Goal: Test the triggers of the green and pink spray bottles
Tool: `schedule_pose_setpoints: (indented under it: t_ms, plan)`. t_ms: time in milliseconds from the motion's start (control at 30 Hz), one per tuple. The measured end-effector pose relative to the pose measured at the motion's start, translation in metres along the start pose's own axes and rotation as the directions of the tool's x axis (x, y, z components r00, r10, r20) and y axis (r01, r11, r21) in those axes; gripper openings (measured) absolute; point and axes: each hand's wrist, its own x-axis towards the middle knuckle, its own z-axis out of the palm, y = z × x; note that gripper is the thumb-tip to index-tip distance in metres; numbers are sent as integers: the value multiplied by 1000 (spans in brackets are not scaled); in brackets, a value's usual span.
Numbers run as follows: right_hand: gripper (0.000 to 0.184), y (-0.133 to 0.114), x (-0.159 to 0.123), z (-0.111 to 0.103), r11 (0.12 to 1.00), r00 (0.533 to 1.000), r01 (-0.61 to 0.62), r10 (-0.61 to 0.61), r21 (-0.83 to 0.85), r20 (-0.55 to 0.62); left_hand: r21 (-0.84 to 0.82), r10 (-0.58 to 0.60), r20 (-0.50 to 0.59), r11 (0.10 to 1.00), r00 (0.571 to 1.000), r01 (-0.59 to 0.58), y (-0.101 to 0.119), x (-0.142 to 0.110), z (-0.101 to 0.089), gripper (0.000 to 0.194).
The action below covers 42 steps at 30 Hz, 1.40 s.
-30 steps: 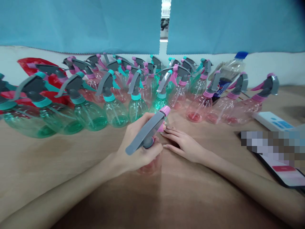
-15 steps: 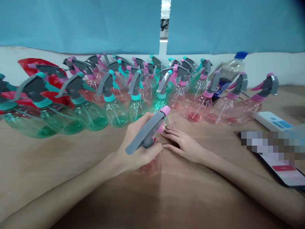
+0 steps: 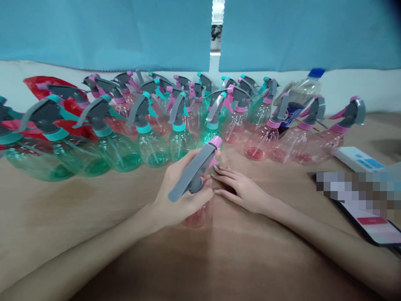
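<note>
A pink spray bottle point(image 3: 198, 216) with a grey and pink trigger head point(image 3: 194, 171) stands on the table in front of me. My left hand point(image 3: 178, 192) is wrapped round its neck, fingers by the pink trigger; most of the bottle is hidden behind that hand. Just to the right, my right hand point(image 3: 242, 190) lies on the table, fingers stretched out with their tips near the bottle. Closest beyond the hands is a green spray bottle point(image 3: 212, 136) with a turquoise collar.
Several green spray bottles point(image 3: 120, 156) stand at the left, several pink ones point(image 3: 258, 146) at the right, with more behind. A cola bottle point(image 3: 300, 98) leans at the back. A red bag point(image 3: 53, 85), a white box point(image 3: 360, 159) and a phone point(image 3: 372, 230) lie at the sides.
The trigger head in my left hand has shifted slightly up and the pink trigger sits a little differently. My right hand has stayed in place.
</note>
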Motion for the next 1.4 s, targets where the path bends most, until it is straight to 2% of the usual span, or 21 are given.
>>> schedule_pose_setpoints:
  t_ms: [267,700,1100,1400]
  plan:
    - [49,0,0,0,1000,1000,5,-5,11,-3,-14,39,-5,999,999,-39,-3,1,3,55]
    - [49,-1,1,-1,1000,1000,4,-4,0,-4,-66,33,9,997,999,-32,2,3,0,55]
    - [48,0,0,0,1000,1000,4,-4,21,-19,-53,33,7,998,999,-33,2,3,0,71]
    - [48,-1,0,-1,1000,1000,-1,1,20,-20,-59,15,15,998,1000,-14,-1,3,1,57]
